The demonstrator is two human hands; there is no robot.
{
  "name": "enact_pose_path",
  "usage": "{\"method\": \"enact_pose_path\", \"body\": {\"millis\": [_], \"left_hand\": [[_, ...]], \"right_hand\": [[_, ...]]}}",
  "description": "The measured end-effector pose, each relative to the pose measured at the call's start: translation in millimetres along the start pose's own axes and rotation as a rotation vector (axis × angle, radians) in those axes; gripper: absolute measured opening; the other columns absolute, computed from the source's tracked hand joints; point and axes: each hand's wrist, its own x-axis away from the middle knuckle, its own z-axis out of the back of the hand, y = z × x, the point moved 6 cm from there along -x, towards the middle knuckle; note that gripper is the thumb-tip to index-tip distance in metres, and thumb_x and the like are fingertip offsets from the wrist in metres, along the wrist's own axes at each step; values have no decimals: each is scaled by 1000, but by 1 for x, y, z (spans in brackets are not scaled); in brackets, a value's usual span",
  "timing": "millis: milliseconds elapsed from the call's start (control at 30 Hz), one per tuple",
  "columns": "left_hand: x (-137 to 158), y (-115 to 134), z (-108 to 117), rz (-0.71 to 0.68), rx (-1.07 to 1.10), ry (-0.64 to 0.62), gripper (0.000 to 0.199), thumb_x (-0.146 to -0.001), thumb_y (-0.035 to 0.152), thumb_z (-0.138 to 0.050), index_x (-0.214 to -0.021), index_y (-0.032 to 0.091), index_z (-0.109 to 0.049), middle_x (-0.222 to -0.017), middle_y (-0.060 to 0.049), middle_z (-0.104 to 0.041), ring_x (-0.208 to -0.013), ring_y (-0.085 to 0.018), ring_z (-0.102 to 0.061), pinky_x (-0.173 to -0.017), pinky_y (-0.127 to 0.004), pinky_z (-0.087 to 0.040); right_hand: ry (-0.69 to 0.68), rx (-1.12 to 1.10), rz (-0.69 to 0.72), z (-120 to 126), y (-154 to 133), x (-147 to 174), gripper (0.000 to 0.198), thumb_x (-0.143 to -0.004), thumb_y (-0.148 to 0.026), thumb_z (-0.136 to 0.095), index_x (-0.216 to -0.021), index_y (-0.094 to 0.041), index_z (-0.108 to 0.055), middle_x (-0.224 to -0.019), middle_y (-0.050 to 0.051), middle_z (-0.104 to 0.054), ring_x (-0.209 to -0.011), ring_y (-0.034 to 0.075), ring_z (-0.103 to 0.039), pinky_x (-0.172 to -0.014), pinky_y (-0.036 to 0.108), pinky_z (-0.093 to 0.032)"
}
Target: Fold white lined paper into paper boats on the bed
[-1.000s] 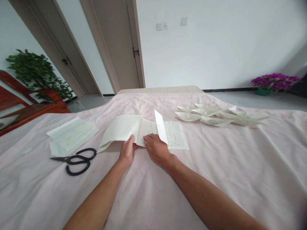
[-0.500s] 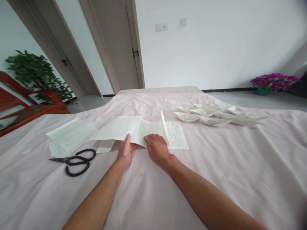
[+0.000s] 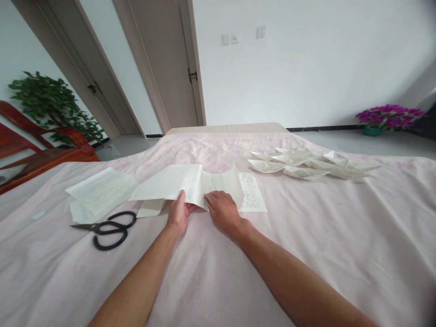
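A thin lined notebook [image 3: 170,179] lies spread before me, its left leaves raised off the cloth and bent at a fold near the middle. My left hand [image 3: 179,213] grips its front edge, thumb on top and fingers underneath. To the right of the fold, my right hand [image 3: 223,209] has its bent fingers over the lower part of the page; its thumb is hidden. A right-hand leaf curves over a page with handwriting [image 3: 254,193]. Black-handled scissors [image 3: 111,230] lie left of my left hand, blades pointing left.
Loose paper sheets [image 3: 102,188] lie behind the scissors. Several folded paper boats [image 3: 299,163] are grouped at the back right. A pink floral cloth [image 3: 218,281] covers the table. Beyond it stand a wooden chair [image 3: 51,145], a green plant [image 3: 47,100] and purple flowers [image 3: 388,116].
The upright leaf on the notebook's right side has come down to the right, over part of the handwriting. Both hands stay in nearly the same place.
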Motion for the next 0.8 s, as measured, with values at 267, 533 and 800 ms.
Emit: {"method": "enact_pose_path", "body": {"millis": [267,533,800], "left_hand": [[2,2,-3,5,-9,-16,36,-91,36,-54,-113,11,-65,-114,-17,-70,-91,-24,-71,-79,-40,-59],[4,4,-7,3,-1,-72,37,-89,37,-57,-114,11,-64,-120,-16,-68,-94,-25,-70,-79,-39,-59],[3,4,-3,0,55,-38,35,-84,28,-63,-116,16,-64,-115,-10,-71,-99,-23,-69,-83,-36,-58]], "right_hand": [[14,-24,-13,0,2,-1,34,-91,-13,-45,-121,-20,-59,-115,8,-64,-105,22,-53,-91,33,-37],[55,-52,-53,3,4,0,48,-90,-12,-44,-138,-17,-46,-124,11,-59,-105,23,-54,-93,34,-40],[225,-192,-33,6,14,-3,50,-94,-24,-43,-144,-15,-38,-142,13,-47,-127,24,-42,-107,40,-35]]}}
